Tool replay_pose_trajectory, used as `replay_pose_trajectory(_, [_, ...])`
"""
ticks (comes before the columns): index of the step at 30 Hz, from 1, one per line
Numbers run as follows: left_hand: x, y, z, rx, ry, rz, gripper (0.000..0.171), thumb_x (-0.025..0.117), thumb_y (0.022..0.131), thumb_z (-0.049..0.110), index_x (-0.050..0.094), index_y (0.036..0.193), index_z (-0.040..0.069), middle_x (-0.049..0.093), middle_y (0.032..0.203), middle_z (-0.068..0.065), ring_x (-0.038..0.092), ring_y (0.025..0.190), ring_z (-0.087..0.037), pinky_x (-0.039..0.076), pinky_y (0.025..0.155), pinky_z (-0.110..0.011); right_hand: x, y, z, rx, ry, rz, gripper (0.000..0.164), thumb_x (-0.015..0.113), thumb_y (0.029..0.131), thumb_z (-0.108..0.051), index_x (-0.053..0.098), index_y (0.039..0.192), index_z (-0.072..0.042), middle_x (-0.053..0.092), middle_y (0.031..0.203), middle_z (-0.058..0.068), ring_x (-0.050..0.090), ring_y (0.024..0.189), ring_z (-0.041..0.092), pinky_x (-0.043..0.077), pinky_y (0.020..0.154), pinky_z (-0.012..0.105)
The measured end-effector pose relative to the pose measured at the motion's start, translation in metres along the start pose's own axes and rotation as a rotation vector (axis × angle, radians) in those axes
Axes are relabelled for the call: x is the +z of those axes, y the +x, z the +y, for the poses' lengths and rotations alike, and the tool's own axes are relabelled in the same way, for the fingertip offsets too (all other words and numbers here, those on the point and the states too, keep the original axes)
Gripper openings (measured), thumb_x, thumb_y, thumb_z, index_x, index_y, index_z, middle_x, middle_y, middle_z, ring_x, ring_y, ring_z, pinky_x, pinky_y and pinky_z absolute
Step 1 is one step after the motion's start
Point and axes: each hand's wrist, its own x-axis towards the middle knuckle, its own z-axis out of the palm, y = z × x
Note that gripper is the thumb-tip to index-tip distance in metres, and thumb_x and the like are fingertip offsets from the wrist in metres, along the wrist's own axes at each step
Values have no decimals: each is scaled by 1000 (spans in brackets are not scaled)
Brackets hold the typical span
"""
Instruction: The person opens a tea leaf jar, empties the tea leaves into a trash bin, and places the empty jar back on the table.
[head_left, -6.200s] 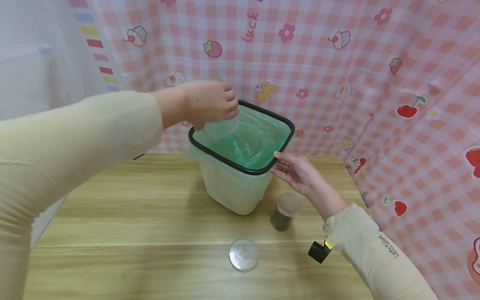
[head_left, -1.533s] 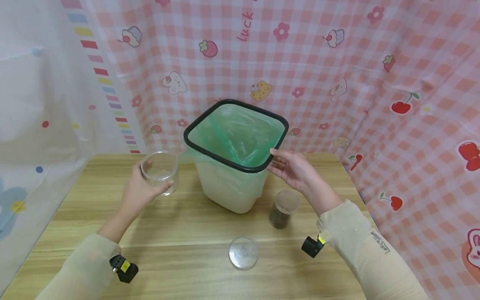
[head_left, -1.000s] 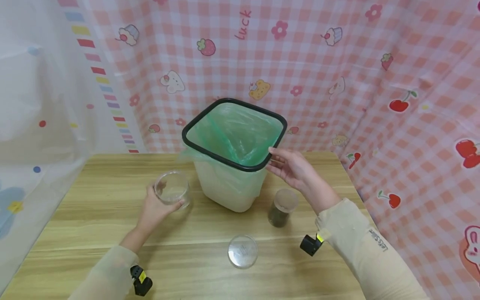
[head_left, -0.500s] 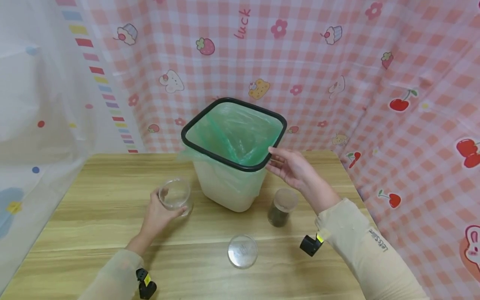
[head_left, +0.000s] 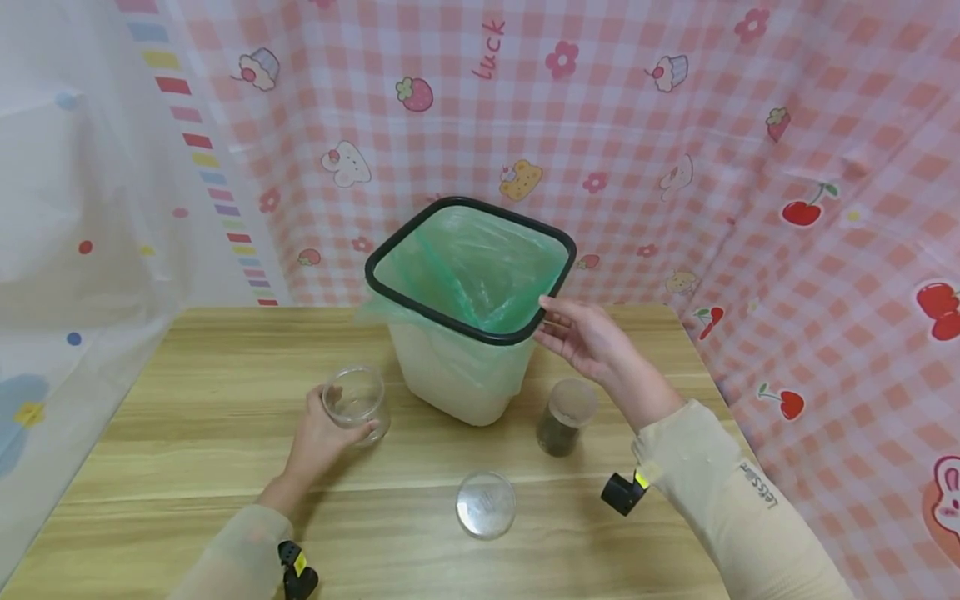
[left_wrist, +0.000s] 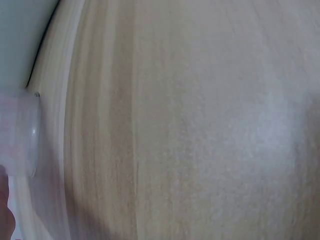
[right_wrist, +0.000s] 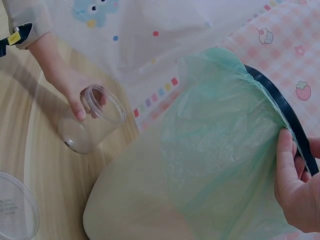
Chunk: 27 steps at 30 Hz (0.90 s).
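Observation:
My left hand [head_left: 319, 435] grips a clear, lidless plastic jar [head_left: 358, 402], which stands upright at the table surface left of the bin. Whether its base touches the wood is hard to tell. In the left wrist view only the jar's side [left_wrist: 19, 132] and a fingertip show. My right hand [head_left: 588, 340] pinches the black rim ring of a white trash bin [head_left: 457, 375], thumb on top and fingers beneath. A green bag [right_wrist: 220, 140] lines the bin and folds over its edge. Nothing but the bag shows inside.
A round clear lid [head_left: 486, 505] lies flat on the wooden table [head_left: 225, 400] in front of the bin. A capped jar with dark contents [head_left: 566, 417] stands below my right forearm. Checked pink curtains [head_left: 480, 125] hang behind and to the right.
Several seconds ago my left hand held the jar tipped over the bin. It has since come left and down, then slightly toward the front right. My right hand stays on the rim.

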Motion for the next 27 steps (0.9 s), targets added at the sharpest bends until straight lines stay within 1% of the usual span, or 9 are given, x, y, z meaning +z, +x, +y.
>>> replay_pose_trajectory(4, [2, -2, -2, -10, -15, -1, 102, 83, 67, 37, 21, 138, -3, 40, 135, -24, 41, 122, -41, 34, 100, -55, 0, 1, 0, 0, -1, 0, 4, 56, 93, -8, 54, 91, -5, 55, 81, 5, 58, 76, 15, 54, 75, 25])
replay_pose_trajectory(9, [5, -5, -5, -3, -16, 12, 101, 82, 68, 38, 20, 138, -2, 39, 136, -23, 40, 123, -42, 35, 99, -55, 0, 0, 0, -3, 5, -5, 4, 56, 92, -7, 54, 89, -5, 56, 80, 5, 59, 76, 16, 54, 75, 25])
replay_pose_trajectory(13, [7, -7, -6, -8, -49, 31, 103, 83, 68, 36, 20, 140, -2, 39, 137, -24, 39, 124, -41, 33, 101, -55, 0, 0, 1, -6, 13, -9, 5, 57, 92, -7, 54, 89, -5, 56, 80, 5, 59, 76, 16, 54, 75, 25])
replay_pose_trajectory(16, [9, -8, -5, -25, -80, 42, 104, 83, 67, 35, 19, 141, 0, 38, 139, -24, 37, 126, -41, 31, 103, -54, 1, -1, 1, -9, 12, -14, 5, 57, 92, -7, 55, 87, -5, 56, 79, 4, 59, 76, 16, 54, 75, 26])
replay_pose_trajectory(19, [10, -9, -3, -31, -111, 36, 105, 83, 69, 34, 16, 143, 1, 35, 141, -24, 34, 128, -41, 30, 104, -55, 0, -1, 1, -9, 10, -20, 7, 57, 92, -7, 55, 86, -5, 57, 78, 4, 59, 75, 16, 54, 75, 26])
replay_pose_trajectory(23, [11, -11, 3, -22, -134, 33, 104, 82, 71, 32, 15, 143, -1, 31, 142, -25, 32, 128, -43, 29, 104, -55, -1, 0, 1, -15, 2, -25, 8, 59, 91, -9, 55, 85, -5, 57, 78, 4, 59, 75, 16, 54, 74, 25])
replay_pose_trajectory(27, [11, -12, 9, -47, -135, 35, 104, 82, 71, 29, 14, 144, -2, 30, 141, -26, 32, 128, -44, 29, 104, -56, -2, 1, 2, -31, -21, -31, 9, 58, 92, -9, 55, 84, -5, 57, 78, 4, 58, 74, 15, 54, 75, 25])
